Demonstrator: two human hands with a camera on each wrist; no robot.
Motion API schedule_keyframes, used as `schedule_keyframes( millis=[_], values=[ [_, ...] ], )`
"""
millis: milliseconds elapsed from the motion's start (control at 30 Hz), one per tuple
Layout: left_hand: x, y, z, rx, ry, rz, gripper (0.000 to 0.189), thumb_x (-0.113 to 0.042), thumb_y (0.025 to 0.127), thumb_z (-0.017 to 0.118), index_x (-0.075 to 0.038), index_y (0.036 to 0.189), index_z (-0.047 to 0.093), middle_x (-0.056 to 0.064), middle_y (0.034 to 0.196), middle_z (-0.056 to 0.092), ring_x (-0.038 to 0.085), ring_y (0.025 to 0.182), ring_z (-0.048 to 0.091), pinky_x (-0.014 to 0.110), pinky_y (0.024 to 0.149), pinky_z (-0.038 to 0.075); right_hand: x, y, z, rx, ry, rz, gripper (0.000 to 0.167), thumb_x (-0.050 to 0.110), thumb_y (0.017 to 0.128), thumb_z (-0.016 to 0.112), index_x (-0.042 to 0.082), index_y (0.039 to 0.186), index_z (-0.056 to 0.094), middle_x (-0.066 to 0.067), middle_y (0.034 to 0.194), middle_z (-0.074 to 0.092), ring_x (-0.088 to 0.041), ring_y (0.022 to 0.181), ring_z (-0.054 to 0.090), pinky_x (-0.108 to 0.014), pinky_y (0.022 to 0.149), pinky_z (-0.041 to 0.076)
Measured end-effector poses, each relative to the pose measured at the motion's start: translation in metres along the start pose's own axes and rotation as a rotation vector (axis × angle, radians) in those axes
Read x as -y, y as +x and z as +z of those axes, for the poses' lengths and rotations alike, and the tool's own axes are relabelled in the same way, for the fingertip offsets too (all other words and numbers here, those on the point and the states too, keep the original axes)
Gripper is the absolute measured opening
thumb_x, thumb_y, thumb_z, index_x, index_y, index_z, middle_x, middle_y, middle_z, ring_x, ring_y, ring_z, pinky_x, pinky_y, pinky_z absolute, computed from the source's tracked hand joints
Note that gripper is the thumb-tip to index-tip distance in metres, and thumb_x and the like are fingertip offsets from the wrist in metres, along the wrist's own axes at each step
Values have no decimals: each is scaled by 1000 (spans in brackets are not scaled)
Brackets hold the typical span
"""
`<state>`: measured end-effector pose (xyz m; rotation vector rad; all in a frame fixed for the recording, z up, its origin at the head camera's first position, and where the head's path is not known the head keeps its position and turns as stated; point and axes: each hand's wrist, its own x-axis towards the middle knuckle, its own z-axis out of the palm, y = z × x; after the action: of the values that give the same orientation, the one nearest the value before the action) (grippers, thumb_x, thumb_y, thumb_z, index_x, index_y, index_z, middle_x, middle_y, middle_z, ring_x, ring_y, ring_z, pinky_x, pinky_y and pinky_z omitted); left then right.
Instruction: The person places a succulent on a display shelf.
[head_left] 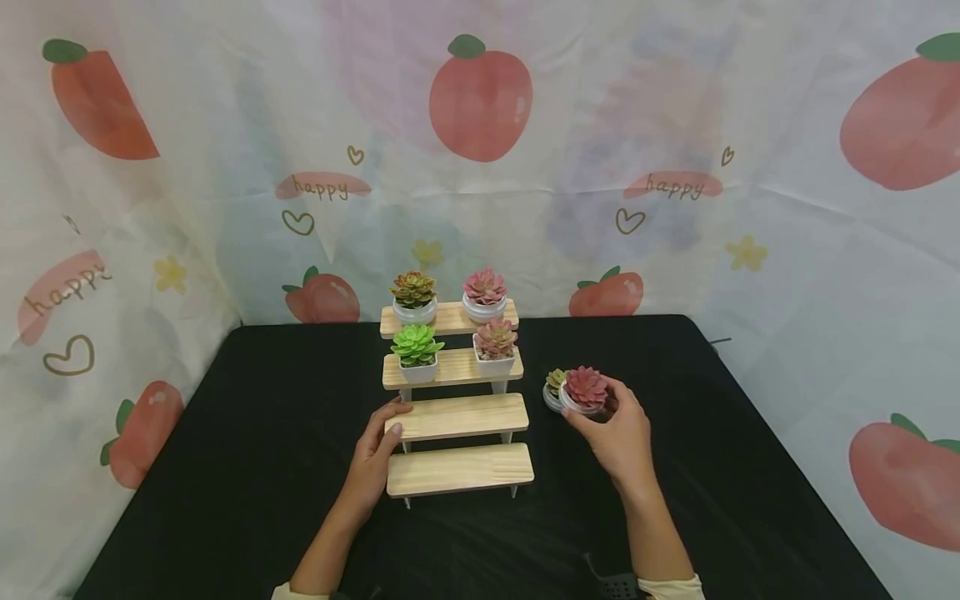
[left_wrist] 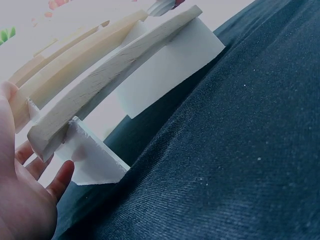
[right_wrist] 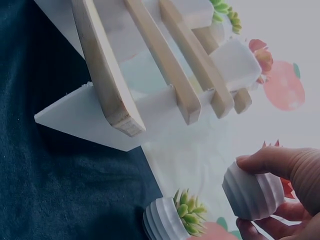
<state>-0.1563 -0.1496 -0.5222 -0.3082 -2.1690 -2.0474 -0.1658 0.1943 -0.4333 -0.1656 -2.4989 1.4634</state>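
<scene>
A four-step wooden plant stand with white side supports stands on the black cloth. My left hand grips the left end of its second step from the bottom, thumb in front. In the left wrist view, other fingers of that hand stretch beside the lowest step. To the right of the stand, my right hand holds a dark pink succulent in a ribbed white pot, thumb on one side and fingers on the other. Just beyond it is a yellow-green succulent in a similar ribbed pot, partly hidden in the head view.
On the top step are a brownish-orange succulent and a pink succulent in round pots. One step down are a bright green succulent and a pale pink succulent in square pots. A fruit-printed curtain hangs around the table.
</scene>
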Motion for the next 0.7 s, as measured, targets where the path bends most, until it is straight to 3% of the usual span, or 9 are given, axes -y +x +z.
schedule_keyframes(
  millis=[700],
  values=[
    [1,0,0,4,5,6,30,-22,113,46,-13,140,57,11,161,36,32,152,21,62,117,17,3,-6,13,-5,30,-45,70,8,82,89,-2,142,55,-23,134,57,-39,123,59,-51,103,46]
  ],
)
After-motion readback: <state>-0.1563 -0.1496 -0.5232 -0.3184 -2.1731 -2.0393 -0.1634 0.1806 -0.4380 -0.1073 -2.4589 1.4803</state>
